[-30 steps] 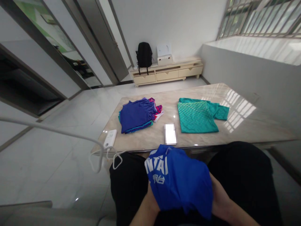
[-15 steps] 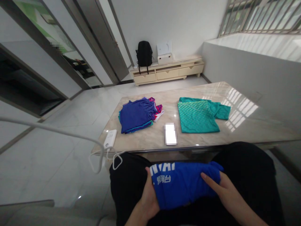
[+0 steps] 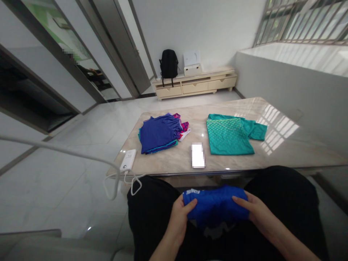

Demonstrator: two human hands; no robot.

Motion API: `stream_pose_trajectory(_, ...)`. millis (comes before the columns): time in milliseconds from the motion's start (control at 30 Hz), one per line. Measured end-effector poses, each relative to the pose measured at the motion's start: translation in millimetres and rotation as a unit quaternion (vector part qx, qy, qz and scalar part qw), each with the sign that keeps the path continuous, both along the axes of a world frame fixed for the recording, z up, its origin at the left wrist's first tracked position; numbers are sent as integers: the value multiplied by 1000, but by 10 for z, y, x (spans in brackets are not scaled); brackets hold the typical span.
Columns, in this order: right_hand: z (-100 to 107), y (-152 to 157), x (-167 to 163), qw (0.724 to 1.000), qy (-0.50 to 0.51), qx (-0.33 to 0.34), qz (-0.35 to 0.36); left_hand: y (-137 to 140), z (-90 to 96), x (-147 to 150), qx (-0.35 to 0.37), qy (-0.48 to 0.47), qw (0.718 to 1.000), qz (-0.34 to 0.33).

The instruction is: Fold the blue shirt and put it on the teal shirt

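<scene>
Our bunched bright-blue shirt (image 3: 216,208), white print mostly hidden, fingers of both hands (image 3: 181,217) (image 3: 254,212) curled around it, nearside of the counter (image 3: 285,152).

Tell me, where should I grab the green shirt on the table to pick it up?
Probably take the green shirt by its near hem, the straight folded edge facing the table front. Come from the near side, one hand at each corner: it lies flat, and the sleeve sticks out to the right, so an even two-corner grip should keep the fold.
</scene>
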State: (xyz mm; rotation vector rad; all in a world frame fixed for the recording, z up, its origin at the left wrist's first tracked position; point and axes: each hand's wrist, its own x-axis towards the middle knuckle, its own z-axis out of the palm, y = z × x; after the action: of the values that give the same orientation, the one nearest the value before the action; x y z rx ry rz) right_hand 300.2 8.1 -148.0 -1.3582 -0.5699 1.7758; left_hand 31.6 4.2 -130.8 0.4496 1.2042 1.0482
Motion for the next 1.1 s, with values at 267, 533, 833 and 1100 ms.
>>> stream_pose_trajectory(267,-126,-142,-14,984,-130,122,-29,59,-175,-55,86,121,989,24)
stream_pose_trajectory(533,-110,-150,122,938,-279,184,92,40,-143,-244,148,291,921,-214)
stream_pose_trajectory(833,-116,-140,177,899,-366,188,150,-15,-160,-185,194,503,791,-290)
stream_pose_trajectory(1100,-70,-238,247,822,-496,262,101,100,80,-175,310,570,688,-325)
